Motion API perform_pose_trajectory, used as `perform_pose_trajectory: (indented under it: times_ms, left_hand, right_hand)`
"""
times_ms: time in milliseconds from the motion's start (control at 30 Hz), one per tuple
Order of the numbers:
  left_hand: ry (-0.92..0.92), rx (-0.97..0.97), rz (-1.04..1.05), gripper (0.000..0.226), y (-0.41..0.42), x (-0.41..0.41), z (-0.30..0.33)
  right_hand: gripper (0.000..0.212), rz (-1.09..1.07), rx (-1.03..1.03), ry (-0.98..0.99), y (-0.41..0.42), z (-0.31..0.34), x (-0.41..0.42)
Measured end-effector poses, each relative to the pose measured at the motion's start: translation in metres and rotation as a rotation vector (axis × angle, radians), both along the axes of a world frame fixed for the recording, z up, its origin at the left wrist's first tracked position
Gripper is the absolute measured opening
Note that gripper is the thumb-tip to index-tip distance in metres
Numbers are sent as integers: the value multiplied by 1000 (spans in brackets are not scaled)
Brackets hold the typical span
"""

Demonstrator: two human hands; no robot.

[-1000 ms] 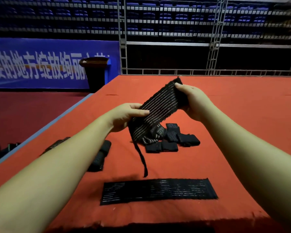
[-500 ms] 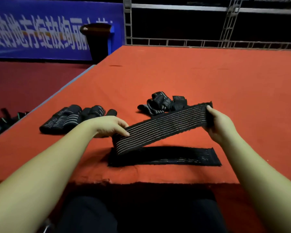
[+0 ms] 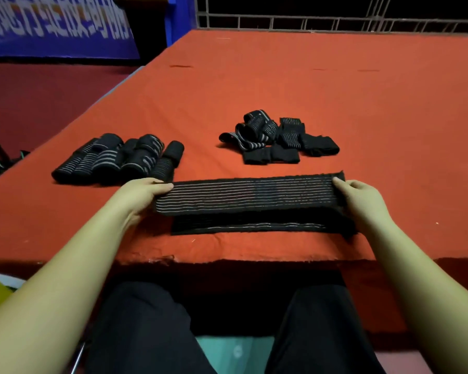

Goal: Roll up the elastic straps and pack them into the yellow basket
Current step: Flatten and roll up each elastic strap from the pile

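Strap (image 3: 250,195) stretched left-right between left hand (image 3: 143,193) and right hand (image 3: 361,198).

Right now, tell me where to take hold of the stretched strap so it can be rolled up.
Grip the strap at one short end, coming in from the side along its length. It lies flat and long across the table, with the left hand and right hand already pinching each end, so rolling probably starts best from either end.

The strap (image 3: 250,194) is matt ribbed black elastic cloth; the table cover (image 3: 281,85) is matt red felt, frayed at its near edge.
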State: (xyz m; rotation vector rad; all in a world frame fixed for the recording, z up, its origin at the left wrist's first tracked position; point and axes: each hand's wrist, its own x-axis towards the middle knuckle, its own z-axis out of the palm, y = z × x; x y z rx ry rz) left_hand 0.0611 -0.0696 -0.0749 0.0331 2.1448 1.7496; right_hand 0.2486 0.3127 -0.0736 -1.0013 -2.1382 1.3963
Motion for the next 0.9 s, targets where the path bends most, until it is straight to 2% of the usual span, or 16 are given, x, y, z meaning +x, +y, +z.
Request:
perform_pose_trajectory:
  times_ms: [67, 167, 300, 433, 900]
  left_hand:
    - [110, -75, 69, 7, 5, 9, -7]
    - [271, -277, 163, 14, 15, 25, -17]
    - [329, -470, 177, 45, 23, 34, -25]
    - [371, -512, 173, 47, 32, 38, -30]
    - [467, -643, 180, 41, 38, 37, -44]
  right_hand:
    - [33, -6, 171, -60, 2, -5, 2]
    - [34, -7, 321, -153, 5, -14, 5]
    - [34, -45, 431, -274, 9, -29, 9]
    - [32, -93, 473, -316, 11, -39, 14]
    - [23, -128, 508, -216, 11, -55, 20]
